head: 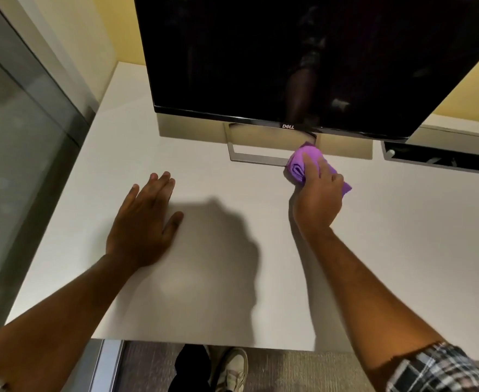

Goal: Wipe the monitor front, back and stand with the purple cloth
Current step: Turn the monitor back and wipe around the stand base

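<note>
I have the purple cloth [303, 162] bunched in my right hand [319, 198], fingers curled round it and the forefinger laid along the top, pressing the wad onto the right front corner of the stand [256, 159]. My left hand [142, 222] lies flat on the worktop [402, 236], fingers straight, holding nothing; it looks a little blurred. The monitor [289, 58] stands at twelve o'clock from me, its dark screen tilted over the stand's open metal frame.

I judge the step in hand to be the stand. To do it well I would keep the wad firmly pinched so that it does not unroll, run it along the front bar toward nine o'clock, then up each side arm under the screen's lower edge, pressing lightly so the frame does not skid. The left hand could steady the base.

The cloth sticks out of the grip toward eleven o'clock, with a loose tail showing at four o'clock behind the knuckles.
</note>
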{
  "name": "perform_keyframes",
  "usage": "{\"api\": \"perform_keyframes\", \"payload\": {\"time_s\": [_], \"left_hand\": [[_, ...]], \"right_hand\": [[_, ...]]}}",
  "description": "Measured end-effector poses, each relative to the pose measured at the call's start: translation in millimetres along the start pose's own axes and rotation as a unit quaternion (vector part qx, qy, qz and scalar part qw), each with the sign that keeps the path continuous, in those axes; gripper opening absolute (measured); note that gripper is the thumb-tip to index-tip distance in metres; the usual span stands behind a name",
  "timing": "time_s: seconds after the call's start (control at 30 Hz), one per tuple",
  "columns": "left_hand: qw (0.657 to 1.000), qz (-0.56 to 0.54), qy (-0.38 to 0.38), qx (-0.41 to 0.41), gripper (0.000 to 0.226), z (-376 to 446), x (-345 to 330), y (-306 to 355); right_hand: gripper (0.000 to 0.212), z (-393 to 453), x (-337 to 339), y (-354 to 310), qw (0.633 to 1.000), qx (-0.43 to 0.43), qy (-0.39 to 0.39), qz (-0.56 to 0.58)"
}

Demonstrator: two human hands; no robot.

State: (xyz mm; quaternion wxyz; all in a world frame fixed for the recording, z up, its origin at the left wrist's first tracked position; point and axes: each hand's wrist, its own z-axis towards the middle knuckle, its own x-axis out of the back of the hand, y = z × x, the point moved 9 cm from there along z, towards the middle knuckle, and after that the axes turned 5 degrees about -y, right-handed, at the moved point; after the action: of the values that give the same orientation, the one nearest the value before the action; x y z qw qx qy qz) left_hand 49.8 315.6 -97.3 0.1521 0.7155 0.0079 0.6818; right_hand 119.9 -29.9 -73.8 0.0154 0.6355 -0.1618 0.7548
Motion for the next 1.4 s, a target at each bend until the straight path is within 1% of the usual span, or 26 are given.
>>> {"api": "perform_keyframes", "payload": {"time_s": [0.07,0.13,0.17,0.27,0.33,0.37,0.4,0.43,0.5,0.57,0.63,0.67,0.7,0.73,0.77,0.8,0.87,0.9,0.97,1.03,1.1,1.13,1.23,1.27,1.33,1.4], "left_hand": [[1.000,-0.001,0.002,0.001,0.066,-0.5,0.7,0.7],[1.000,-0.003,0.006,-0.001,0.067,-0.6,1.7,1.4],[1.000,-0.003,0.007,-0.002,0.067,-0.7,1.8,1.6],[1.000,0.004,0.002,-0.004,0.067,-1.0,-0.6,0.7],[1.000,0.010,-0.003,-0.005,0.068,0.2,-3.8,-0.3],[1.000,0.012,-0.003,-0.003,0.068,0.7,-4.1,-0.4],[1.000,0.012,-0.003,-0.001,0.067,0.4,-4.4,-0.4],[1.000,0.013,-0.005,0.003,0.067,-0.2,-5.6,-0.6],[1.000,0.014,-0.022,0.010,0.067,-2.5,-4.9,2.5],[0.999,-0.019,-0.040,0.027,0.066,-5.1,-0.7,9.2],[0.991,-0.109,-0.037,0.073,0.065,-11.0,4.9,20.5],[0.980,-0.175,-0.016,0.098,0.064,-14.2,13.6,29.4],[0.960,-0.250,0.009,0.126,0.063,-17.3,23.0,39.7],[0.932,-0.332,0.019,0.146,0.062,-19.1,34.8,54.9],[0.899,-0.406,0.004,0.164,0.059,-19.0,47.6,72.7],[0.867,-0.466,-0.028,0.174,0.051,-17.7,55.3,91.0],[0.812,-0.549,-0.104,0.169,0.018,-15.9,64.5,126.2],[0.789,-0.583,-0.127,0.147,0.012,-15.1,71.8,142.3],[0.758,-0.622,-0.159,0.114,0.021,-17.3,80.8,161.9],[0.736,-0.649,-0.169,0.096,0.013,-20.9,89.9,172.1],[0.716,-0.668,-0.174,0.104,0.018,-22.8,90.6,177.2],[0.710,-0.670,-0.181,0.120,0.021,-22.9,90.0,179.3],[0.701,-0.663,-0.180,0.192,0.016,-21.9,87.4,181.3],[0.704,-0.656,-0.177,0.207,0.020,-20.7,85.6,180.6],[0.712,-0.643,-0.184,0.213,0.035,-15.7,85.9,191.5],[0.721,-0.630,-0.190,0.218,0.046,-11.1,86.4,208.4]], "right_hand": [[0.075,-20.4,-5.6,-19.0,1.000,0.004,0.014,-0.001],[0.071,-37.3,-10.7,-47.7,0.999,0.043,0.007,0.003],[0.070,-44.2,-13.9,-63.4,0.998,0.055,-0.016,0.012],[0.062,-50.5,-18.4,-110.1,0.987,0.074,-0.119,0.078],[0.054,-46.2,-16.4,-139.2,0.968,0.107,-0.193,0.119],[0.050,-42.5,-12.1,-149.9,0.955,0.120,-0.221,0.159],[0.043,-39.3,-7.9,-155.5,0.937,0.112,-0.248,0.218],[0.036,-37.6,-4.3,-155.3,0.914,0.079,-0.274,0.287],[0.024,-39.0,5.6,-137.9,0.863,-0.031,-0.293,0.411],[0.024,-53.6,16.7,-114.5,0.807,-0.127,-0.303,0.491],[0.033,-75.1,24.4,-95.9,0.747,-0.174,-0.328,0.551],[0.035,-84.3,29.6,-88.1,0.722,-0.187,-0.337,0.575],[0.038,-92.3,37.3,-80.7,0.706,-0.193,-0.340,0.590],[0.040,-99.1,45.2,-74.6,0.698,-0.192,-0.343,0.599],[0.043,-104.9,53.2,-70.2,0.694,-0.184,-0.347,0.603],[0.043,-111.0,63.5,-67.3,0.691,-0.173,-0.350,0.608],[0.041,-123.8,83.5,-63.2,0.678,-0.158,-0.357,0.623],[0.040,-129.8,92.8,-61.5,0.676,-0.156,-0.358,0.625],[0.034,-138.6,109.2,-55.3,0.687,-0.157,-0.351,0.617],[0.024,-142.2,118.8,-41.0,0.708,-0.172,-0.327,0.602],[0.019,-142.2,121.8,-21.4,0.727,-0.195,-0.297,0.588],[0.021,-141.2,124.9,-10.8,0.733,-0.205,-0.282,0.584],[0.024,-136.7,132.6,23.9,0.744,-0.240,-0.254,0.570],[0.023,-135.3,132.8,35.0,0.744,-0.251,-0.252,0.566],[0.026,-130.6,136.3,59.7,0.733,-0.269,-0.247,0.573],[0.042,-122.4,143.1,83.6,0.724,-0.261,-0.247,0.589]]}}
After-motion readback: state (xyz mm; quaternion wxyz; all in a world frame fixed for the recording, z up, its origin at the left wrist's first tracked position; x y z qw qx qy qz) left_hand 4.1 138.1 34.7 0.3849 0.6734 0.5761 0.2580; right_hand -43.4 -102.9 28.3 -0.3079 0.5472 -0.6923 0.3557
